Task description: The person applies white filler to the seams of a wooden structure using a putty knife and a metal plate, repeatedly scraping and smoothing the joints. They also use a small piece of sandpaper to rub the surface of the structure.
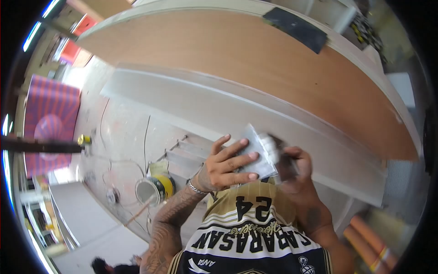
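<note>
My left hand [230, 164] has its fingers spread over a flat grey plate [258, 157] with a pale, ridged edge, held in front of my chest. Close by on the right, my right hand [296, 166] is closed around a dark, motion-blurred tool [285, 164]. White material [268, 145] shows between the plate and the tool, at their upper part. Beyond both hands lies a long grey-white panel [219, 107], with a curved brown board [205, 50] behind it.
A dark sheet [296, 28] lies on the brown board's far edge. A bucket [153, 189] and a metal ladder [185, 155] are at the left, among cables on the floor. Orange rolls [369, 244] lie at lower right. Another person [114, 267] is at the bottom left.
</note>
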The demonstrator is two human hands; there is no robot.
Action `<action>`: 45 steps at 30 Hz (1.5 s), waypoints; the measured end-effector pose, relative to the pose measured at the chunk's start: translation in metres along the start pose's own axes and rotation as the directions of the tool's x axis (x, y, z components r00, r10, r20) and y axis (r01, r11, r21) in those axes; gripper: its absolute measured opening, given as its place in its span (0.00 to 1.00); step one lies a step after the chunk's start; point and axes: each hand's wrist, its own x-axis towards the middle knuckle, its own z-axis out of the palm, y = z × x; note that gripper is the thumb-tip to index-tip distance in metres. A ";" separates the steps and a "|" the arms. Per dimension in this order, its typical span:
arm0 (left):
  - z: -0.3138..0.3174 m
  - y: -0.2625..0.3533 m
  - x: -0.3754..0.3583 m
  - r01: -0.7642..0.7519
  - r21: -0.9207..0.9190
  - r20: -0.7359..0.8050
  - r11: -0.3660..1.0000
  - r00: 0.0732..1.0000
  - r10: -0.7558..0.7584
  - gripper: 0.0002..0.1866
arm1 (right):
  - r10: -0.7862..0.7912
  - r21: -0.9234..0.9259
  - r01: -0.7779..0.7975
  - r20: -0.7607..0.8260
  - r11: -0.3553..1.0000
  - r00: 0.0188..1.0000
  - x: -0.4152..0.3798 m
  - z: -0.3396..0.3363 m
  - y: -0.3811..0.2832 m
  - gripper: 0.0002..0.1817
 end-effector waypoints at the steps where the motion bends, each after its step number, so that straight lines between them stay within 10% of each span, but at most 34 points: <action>1: -0.011 0.014 0.007 -0.039 0.126 0.152 0.991 0.988 0.019 0.18 | -0.068 -0.041 0.072 0.090 0.997 0.994 -0.008 -0.003 -0.011 0.25; 3: 0.007 0.008 -0.010 0.008 -0.007 0.268 1.000 0.963 -0.006 0.16 | -0.203 -0.082 0.232 0.267 0.969 0.942 -0.025 -0.008 -0.034 0.27; 4: 0.023 0.013 -0.025 0.367 -0.273 0.173 0.889 0.928 -0.329 0.16 | -0.339 -0.346 0.463 0.364 0.816 0.868 -0.030 -0.006 -0.031 0.24; 6: 0.058 0.030 -0.048 0.636 -0.750 0.254 0.179 0.528 -0.811 0.16 | -0.352 -0.617 0.750 0.665 0.239 0.659 -0.040 -0.009 -0.024 0.21; 7: 0.067 0.030 -0.053 0.508 -0.855 0.346 -0.106 0.404 -0.847 0.16 | -0.220 -0.593 0.801 0.795 -0.086 0.565 -0.043 -0.014 -0.021 0.21; 10: 0.086 0.030 -0.032 -0.055 -0.697 0.687 -0.715 0.236 -0.688 0.17 | 0.129 -0.283 0.860 0.921 -0.425 0.367 -0.044 -0.015 -0.021 0.17; 16: 0.078 0.021 0.001 -0.106 -0.708 0.637 -0.699 0.332 -0.696 0.19 | 0.029 -0.464 0.503 0.714 -0.729 0.700 -0.034 -0.048 -0.055 0.27; 29: 0.081 -0.031 0.021 0.581 -0.660 0.691 -0.476 0.220 -0.689 0.14 | 0.470 0.067 0.542 0.595 -0.837 0.652 -0.028 -0.006 -0.097 0.15; 33: 0.070 -0.052 -0.022 0.343 -0.823 0.549 -0.453 0.277 -0.789 0.15 | 0.268 -0.283 0.365 0.329 -0.887 0.905 -0.022 -0.016 -0.131 0.23; 35: 0.056 -0.050 -0.035 0.254 -0.903 0.407 -0.345 0.256 -0.877 0.15 | -0.174 -0.660 -0.044 0.132 -0.750 0.976 -0.005 -0.025 -0.146 0.23; 45: 0.085 -0.014 -0.093 0.125 -0.882 0.467 -0.455 0.093 -0.879 0.15 | -0.420 -0.402 -0.291 0.283 -0.868 0.862 0.097 -0.051 -0.154 0.23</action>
